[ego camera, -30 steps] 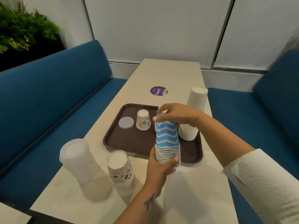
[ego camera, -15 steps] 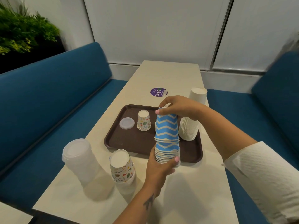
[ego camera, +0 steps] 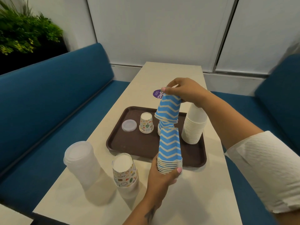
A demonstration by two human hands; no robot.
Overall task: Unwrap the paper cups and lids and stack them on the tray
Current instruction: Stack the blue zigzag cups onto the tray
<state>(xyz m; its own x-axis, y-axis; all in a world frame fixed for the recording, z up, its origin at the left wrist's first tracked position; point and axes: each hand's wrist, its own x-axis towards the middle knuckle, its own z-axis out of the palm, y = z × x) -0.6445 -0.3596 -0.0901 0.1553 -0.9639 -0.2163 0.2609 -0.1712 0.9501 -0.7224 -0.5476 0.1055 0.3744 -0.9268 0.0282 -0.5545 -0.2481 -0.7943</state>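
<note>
My right hand (ego camera: 183, 91) has lifted a few blue cups (ego camera: 168, 109) clear of the stack (ego camera: 169, 150) my left hand (ego camera: 162, 177) grips; both sets of fingers stay clamped, ready for the tray (ego camera: 129, 143).

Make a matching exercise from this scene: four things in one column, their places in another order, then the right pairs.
Things
1. white cup stack
2. loose lid
3. wrapped lid stack
4. lifted chevron cups

Places
A. on the table, left of the tray
B. held in the right hand
C. tray's right side
D. tray's far left corner

Pairs: 1-C, 2-D, 3-A, 4-B
</note>
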